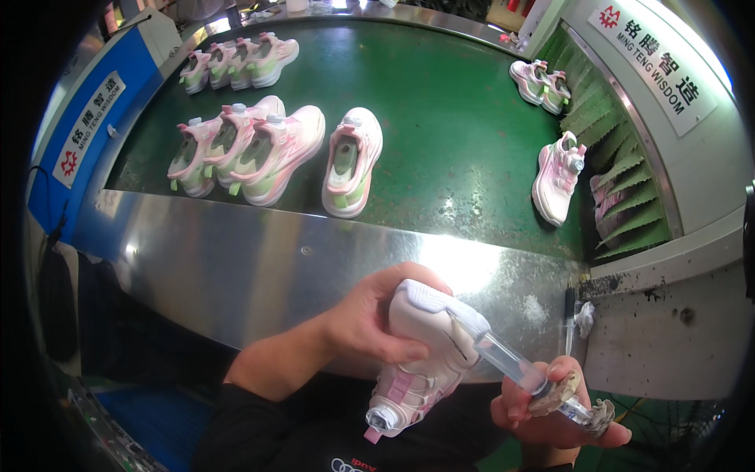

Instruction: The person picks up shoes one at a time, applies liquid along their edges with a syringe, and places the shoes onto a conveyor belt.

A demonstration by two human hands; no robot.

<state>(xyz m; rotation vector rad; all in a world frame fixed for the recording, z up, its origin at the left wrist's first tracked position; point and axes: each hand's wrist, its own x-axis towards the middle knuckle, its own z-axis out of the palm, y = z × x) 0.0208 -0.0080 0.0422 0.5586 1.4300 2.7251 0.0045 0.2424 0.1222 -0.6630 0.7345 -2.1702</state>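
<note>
My right hand gripped syringe by wrapped end, tip near shoe. My left hand held shoe round toe, over near edge of metal bench. Judged shoe light, upper yielding, sole firmer: best grip there.

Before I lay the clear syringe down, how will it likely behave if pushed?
The syringe would probably slide easily, as its slim, clear barrel looks light. It seems stiff, since its outline is straight. The lumpy beige wrapping might hinder rolling.
</note>
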